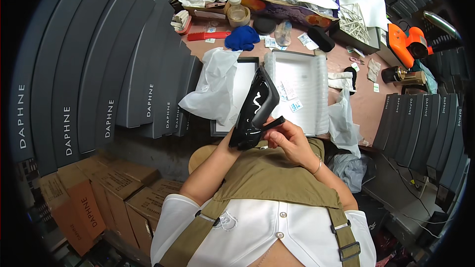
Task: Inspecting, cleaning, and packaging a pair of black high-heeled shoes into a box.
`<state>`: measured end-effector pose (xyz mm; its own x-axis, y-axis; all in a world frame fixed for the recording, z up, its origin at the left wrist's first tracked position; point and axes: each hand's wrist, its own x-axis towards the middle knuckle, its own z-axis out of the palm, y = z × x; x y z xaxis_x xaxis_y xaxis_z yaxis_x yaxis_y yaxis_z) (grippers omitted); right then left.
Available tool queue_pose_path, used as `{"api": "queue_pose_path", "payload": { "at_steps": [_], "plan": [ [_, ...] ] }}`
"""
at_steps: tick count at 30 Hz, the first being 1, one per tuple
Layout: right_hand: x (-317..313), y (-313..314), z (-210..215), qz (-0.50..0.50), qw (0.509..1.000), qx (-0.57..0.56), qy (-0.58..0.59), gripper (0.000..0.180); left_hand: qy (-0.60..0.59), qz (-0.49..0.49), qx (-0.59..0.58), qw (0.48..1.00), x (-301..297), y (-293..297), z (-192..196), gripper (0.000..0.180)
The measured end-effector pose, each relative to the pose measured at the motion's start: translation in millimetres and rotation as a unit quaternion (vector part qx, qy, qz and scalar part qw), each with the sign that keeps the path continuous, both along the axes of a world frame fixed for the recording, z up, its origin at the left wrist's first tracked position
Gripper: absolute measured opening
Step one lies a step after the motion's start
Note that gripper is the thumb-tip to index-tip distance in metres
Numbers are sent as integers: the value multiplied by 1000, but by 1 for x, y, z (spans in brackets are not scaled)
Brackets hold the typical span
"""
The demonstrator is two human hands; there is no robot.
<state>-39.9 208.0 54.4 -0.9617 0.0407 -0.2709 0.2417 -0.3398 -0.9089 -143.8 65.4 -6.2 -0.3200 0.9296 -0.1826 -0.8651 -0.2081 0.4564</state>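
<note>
A glossy black high-heeled shoe [253, 106] is held up in front of my chest, over the near edge of the table. My left hand [231, 142] holds it from behind, and the shoe hides most of that hand's fingers. The thumb and fingers of my right hand [291, 141] are closed on the shoe's slim heel. Just beyond the shoe lies an open shoebox with a white inside [303, 76], small packets [295, 105] in it and bubble wrap [321, 96] along its side. White tissue paper [213, 84] spreads to the left of the shoe.
Dark grey shoeboxes [101, 64] stand in a tall row at left, with more boxes [413, 123] at right. Along the back are a blue cloth [242, 38], a red comb [208, 35], a glass jar [238, 16] and an orange tool [403, 44]. Cardboard cartons [116, 183] sit below left.
</note>
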Motion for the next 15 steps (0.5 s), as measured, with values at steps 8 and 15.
{"api": "queue_pose_path", "payload": {
  "at_steps": [8,15],
  "plan": [
    [3,15,4,-32,997,75,9,16,-181,45,-45,981,-6,-2,16,78],
    [-7,91,5,-3,948,291,127,18,-15,97,-234,967,8,40,23,52]
  ]
}}
